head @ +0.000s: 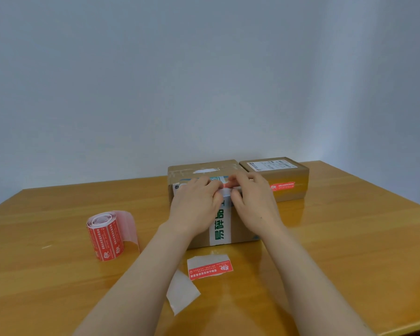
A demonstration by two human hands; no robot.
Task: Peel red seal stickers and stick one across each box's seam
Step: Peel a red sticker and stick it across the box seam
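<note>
A cardboard box (pixel 199 169) with white tape printed in green stands at the middle of the table. Both my hands are at its top front edge. My left hand (pixel 195 203) and my right hand (pixel 254 201) have curled fingers, and each pinches one end of a red seal sticker (pixel 226 187) lying over the taped seam. Most of the sticker is hidden by my fingers. A smaller box (pixel 290 175) stands to the right, touching the first, with a red sticker (pixel 283 186) on its front face.
A roll of red stickers (pixel 104 236) stands at the left with its liner trailing loose. In front of the box lie a red sticker on backing paper (pixel 210 266) and a bare backing piece (pixel 181 291). The wooden table (pixel 349 238) ends at a plain wall.
</note>
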